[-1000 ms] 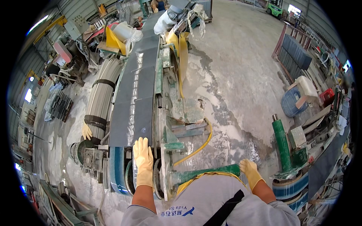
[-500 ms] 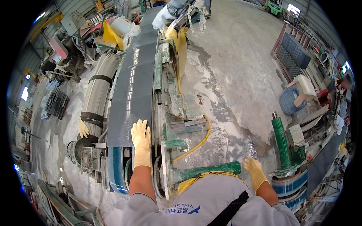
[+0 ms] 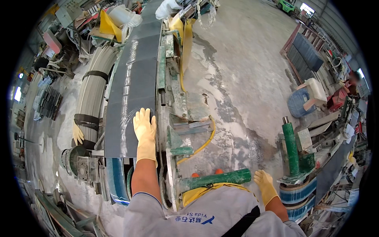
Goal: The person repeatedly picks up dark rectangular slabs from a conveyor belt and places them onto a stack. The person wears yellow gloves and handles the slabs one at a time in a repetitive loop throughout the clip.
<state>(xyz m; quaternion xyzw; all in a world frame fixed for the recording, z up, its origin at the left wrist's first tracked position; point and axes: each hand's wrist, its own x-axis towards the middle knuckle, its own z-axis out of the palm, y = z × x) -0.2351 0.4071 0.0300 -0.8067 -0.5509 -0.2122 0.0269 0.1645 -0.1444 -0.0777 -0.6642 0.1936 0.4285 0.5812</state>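
My left hand [image 3: 145, 130], in a pale yellow rubber glove, lies flat with fingers spread on a dark grey stone slab [image 3: 118, 134]. The palm rests near the slab's right edge, a little beyond its near end. Beneath that end shows the blue belt [image 3: 117, 179] of a long conveyor. My right hand [image 3: 265, 185], gloved alike, hangs low at my right side with its fingers apart and nothing in it. It is just right of the end of a green roller [image 3: 217, 178] in front of my body.
Bundled pale strips [image 3: 90, 91] stand left of the conveyor, with another yellow glove [image 3: 77, 133] against them. A yellow hose [image 3: 209, 138] curves over the floor. To the right are a green upright post [image 3: 291, 150], a blue drum [image 3: 299, 102] and racked slabs [image 3: 306, 51].
My left hand has slid farther from the slab's near end. The view has shifted slightly, and two small orange things now show behind the green roller. My right hand stays low, its fingers more apart.
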